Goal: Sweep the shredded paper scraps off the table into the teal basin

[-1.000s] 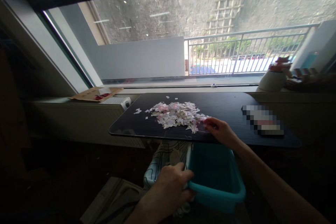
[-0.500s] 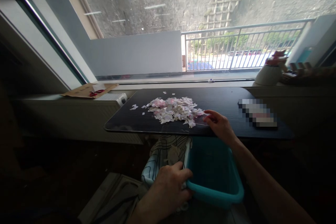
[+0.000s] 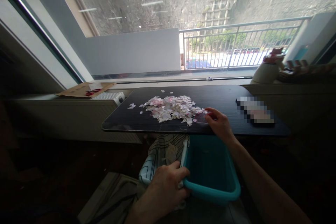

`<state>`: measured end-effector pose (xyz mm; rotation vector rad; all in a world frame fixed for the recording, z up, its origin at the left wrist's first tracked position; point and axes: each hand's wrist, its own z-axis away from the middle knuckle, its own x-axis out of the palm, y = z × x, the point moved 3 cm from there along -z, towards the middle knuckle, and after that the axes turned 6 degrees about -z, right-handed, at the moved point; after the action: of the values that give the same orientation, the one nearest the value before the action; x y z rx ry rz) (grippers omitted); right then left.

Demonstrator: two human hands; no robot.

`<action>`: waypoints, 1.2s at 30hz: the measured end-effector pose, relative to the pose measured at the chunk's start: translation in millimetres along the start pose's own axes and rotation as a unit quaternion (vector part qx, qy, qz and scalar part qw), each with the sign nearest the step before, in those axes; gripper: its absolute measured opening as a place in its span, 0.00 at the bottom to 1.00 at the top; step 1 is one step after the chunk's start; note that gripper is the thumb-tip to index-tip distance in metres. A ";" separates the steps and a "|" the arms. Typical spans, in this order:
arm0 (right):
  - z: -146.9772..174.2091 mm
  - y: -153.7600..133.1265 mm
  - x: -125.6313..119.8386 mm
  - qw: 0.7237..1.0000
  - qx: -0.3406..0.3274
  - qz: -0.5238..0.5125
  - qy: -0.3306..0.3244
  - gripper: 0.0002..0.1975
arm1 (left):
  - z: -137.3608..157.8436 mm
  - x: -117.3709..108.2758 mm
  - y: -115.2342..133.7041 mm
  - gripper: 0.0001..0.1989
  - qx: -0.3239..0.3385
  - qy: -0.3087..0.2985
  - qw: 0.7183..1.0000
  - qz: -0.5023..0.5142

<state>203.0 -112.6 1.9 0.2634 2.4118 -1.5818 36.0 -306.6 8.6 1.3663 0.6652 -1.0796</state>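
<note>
On the dark tabletop lies a heap of torn paper scraps, white with some pink. My right hand is at the heap's right edge, its fingers pinching a thin clear plastic sheet that rests low by the scraps. Below the table's front edge, my left hand is closed around the near rim of a teal bin. The bin's inside looks dark. Touching its left side is a second, light-coloured bin with a black-lined covering and a crumpled pale thing inside.
A phone-like slab, blurred out, lies on the table's right. Red scissors rest on a brown paper bag at the left, beside a radiator. A pale jug-like container stands on the right sill.
The clear sheet's position by the scraps has shifted slightly, with a pinkish tint now showing through it. My left hand stays on the bin rim. The whole view has moved a little.
</note>
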 end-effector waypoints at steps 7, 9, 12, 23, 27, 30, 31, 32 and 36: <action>-1.3 1.1 0.6 1.000 -0.010 -0.020 0.012 0.19 | -0.1 0.5 -0.1 0.04 -0.004 0.002 1.000 0.006; -1.6 1.7 1.8 0.999 -0.019 -0.030 -0.008 0.20 | 0.1 0.4 -0.5 0.04 -0.004 0.003 1.000 0.009; -1.6 0.8 5.3 0.997 -0.037 -0.037 -0.064 0.19 | 0.4 0.8 -0.9 0.04 -0.001 0.005 1.000 0.014; -0.6 -1.6 0.1 1.000 -0.002 -0.002 0.003 0.19 | 1.0 0.0 0.1 0.04 0.003 0.001 1.000 0.009; 0.0 -2.1 -0.6 1.000 0.006 0.002 0.025 0.19 | 1.1 0.1 1.8 0.03 0.002 -0.006 1.000 -0.001; 1.2 -2.7 -1.3 0.999 0.009 -0.004 0.044 0.19 | 1.1 0.8 1.4 0.03 0.005 -0.006 1.000 0.001; 1.6 -3.0 -1.5 0.999 0.009 -0.006 0.045 0.19 | 1.0 1.1 1.1 0.03 0.007 -0.003 1.000 0.003; 2.0 -3.4 -1.6 0.999 0.009 -0.007 0.045 0.18 | 0.9 1.5 0.8 0.03 0.008 -0.001 1.000 0.004; 2.3 -3.5 -2.7 0.999 0.009 -0.002 0.049 0.18 | 0.4 3.2 0.6 0.04 0.009 0.000 1.000 0.000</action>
<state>204.7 -116.1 4.9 0.3489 2.4728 -1.6302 37.8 -307.7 6.1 1.3825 0.6578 -1.0881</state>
